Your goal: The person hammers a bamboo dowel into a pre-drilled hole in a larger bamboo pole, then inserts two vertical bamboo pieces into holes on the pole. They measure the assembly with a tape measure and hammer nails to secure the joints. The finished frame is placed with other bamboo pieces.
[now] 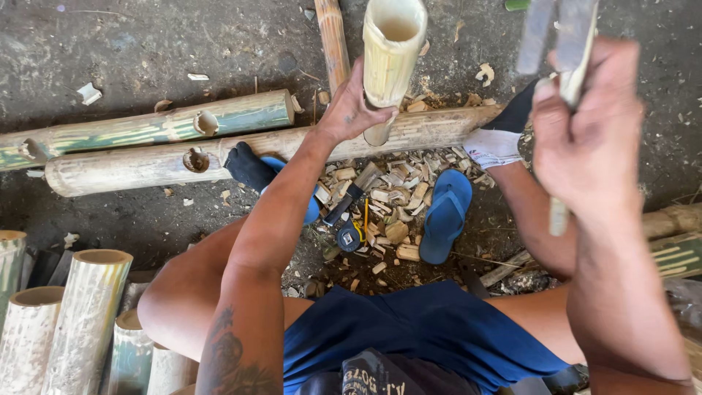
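Head view — left hand [351,110] wrapped around an upright hollow bamboo section [391,51], standing on a long bamboo pole [241,153]. Right hand [585,132] clenched on a raised blade [567,36]. Section likely stiff, light, smooth-skinned — best held mid-wall. Wood chips [387,197] and blue sandal [444,216] below.

The long flat blade [567,44] in my right hand [585,132] was blurred, and its tip ran off the top edge. My left hand [349,110] covered the lower side of the pale upright bamboo tube [391,51]. My left forearm hid part of the blue flip-flop [311,208] under my dark-socked foot. The cut bamboo sections [66,322] at lower left were cropped by the frame.
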